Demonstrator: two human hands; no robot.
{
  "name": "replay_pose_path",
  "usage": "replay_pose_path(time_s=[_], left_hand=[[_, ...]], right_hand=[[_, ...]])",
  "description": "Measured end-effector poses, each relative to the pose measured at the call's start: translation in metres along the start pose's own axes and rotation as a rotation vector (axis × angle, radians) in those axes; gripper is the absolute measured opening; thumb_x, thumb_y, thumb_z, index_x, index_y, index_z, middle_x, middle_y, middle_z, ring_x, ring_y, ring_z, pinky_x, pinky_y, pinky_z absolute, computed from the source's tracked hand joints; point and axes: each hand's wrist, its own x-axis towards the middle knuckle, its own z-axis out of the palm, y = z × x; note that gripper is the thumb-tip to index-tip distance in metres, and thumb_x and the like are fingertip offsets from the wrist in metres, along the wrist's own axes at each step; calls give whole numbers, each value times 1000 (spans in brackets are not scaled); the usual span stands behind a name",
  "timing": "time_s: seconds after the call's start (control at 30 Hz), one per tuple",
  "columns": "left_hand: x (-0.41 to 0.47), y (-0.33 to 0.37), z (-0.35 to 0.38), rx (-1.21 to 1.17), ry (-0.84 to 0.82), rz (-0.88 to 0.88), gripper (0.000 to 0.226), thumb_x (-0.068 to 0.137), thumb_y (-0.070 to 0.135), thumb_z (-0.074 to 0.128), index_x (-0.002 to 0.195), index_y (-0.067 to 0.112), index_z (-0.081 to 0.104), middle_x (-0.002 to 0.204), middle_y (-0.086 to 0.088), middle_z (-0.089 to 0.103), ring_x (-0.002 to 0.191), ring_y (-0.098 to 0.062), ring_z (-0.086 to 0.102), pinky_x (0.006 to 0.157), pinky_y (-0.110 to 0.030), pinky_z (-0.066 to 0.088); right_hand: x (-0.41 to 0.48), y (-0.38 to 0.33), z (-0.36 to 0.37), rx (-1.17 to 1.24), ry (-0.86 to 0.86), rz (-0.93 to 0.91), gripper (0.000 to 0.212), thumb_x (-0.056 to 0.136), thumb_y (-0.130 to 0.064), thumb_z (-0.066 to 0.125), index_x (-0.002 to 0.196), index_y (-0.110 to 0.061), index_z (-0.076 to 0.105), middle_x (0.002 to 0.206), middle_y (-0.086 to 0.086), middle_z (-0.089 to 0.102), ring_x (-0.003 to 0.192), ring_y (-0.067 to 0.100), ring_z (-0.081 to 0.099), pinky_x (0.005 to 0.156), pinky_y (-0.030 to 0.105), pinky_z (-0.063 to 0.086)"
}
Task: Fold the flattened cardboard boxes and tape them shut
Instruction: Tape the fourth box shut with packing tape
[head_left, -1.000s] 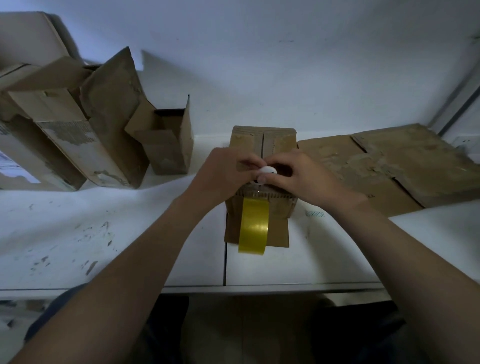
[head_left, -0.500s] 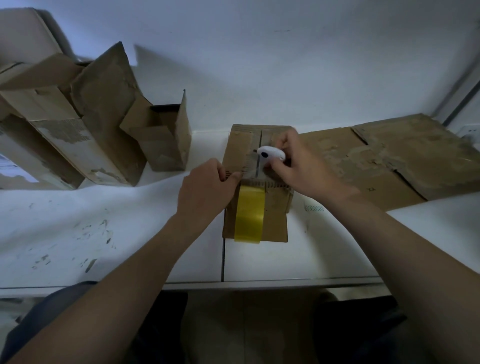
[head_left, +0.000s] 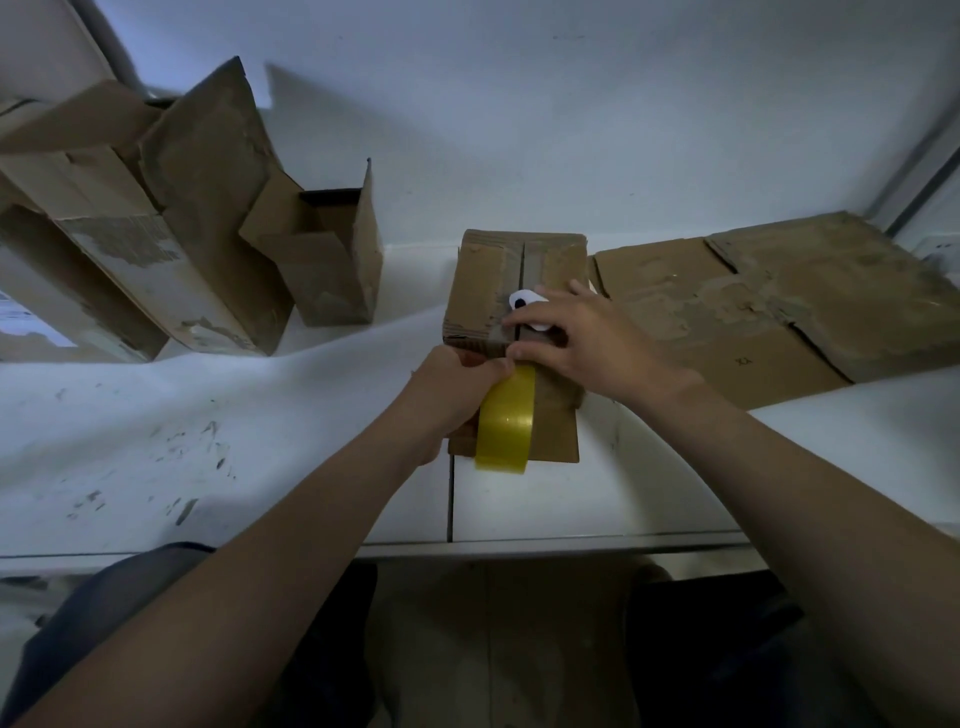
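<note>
A small folded cardboard box (head_left: 485, 283) stands at the middle of the white table, its top flaps closed along a centre seam. A yellow tape roll (head_left: 505, 423) hangs against the box's near face. My left hand (head_left: 457, 387) grips the roll at its top, by the box's near upper edge. My right hand (head_left: 576, 332) lies over the top of the box and holds a small white cutter (head_left: 524, 300) under its fingers, with the thumb down on the seam by the near edge.
Several opened, worn cardboard boxes (head_left: 156, 223) lean at the back left. Flattened cardboard sheets (head_left: 769, 296) lie stacked at the right, touching the wall. The table's front edge (head_left: 519, 545) runs just in front of my body. A wall (head_left: 571, 104) stands close behind.
My right hand with the white cutter has come back along the box top toward the near edge. My left hand has dropped from the box's top edge onto the tape roll.
</note>
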Motion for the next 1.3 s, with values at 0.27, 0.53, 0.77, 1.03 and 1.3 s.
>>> replay_pose_path(time_s=[0.27,0.53,0.77,1.03,1.3], left_hand=[[-2,-2,5,2,7,-18,7,97,32,63,95,28,58,106,-1,63,104,-27,63,91,-48,56],[-10,-16,-6,-276,9,-212,96,79,32,84,152,31,21,120,-2,58,98,-30,68,71,-42,60],[-46,-27,-9,-293,-44,-100,55,85,32,77,134,36,53,116,2,66,97,-24,69,74,-39,60],[-99,-40,-14,-250,-3,9,50,80,38,81,124,43,58,116,5,69,101,-28,70,83,-55,59],[-150,-84,5,-271,105,9,59,84,33,78,133,38,46,118,3,65,103,-20,67,89,-48,57]], right_hand=[[4,2,1,-2,-11,91,44,83,-74,50,119,-52,63,151,1,49,150,10,23,116,65,21],[-7,-9,-2,111,7,80,36,87,-52,70,123,-44,66,149,1,51,149,12,26,109,35,34],[-29,-28,-6,120,4,84,41,84,-51,74,123,-45,65,149,-4,51,148,6,25,105,25,26],[-67,-66,-10,111,37,54,45,82,-64,66,123,-46,64,123,-16,65,115,9,59,93,39,53],[-105,-102,20,-36,9,129,49,77,-78,53,120,-55,62,151,-2,48,145,14,35,99,49,48]])
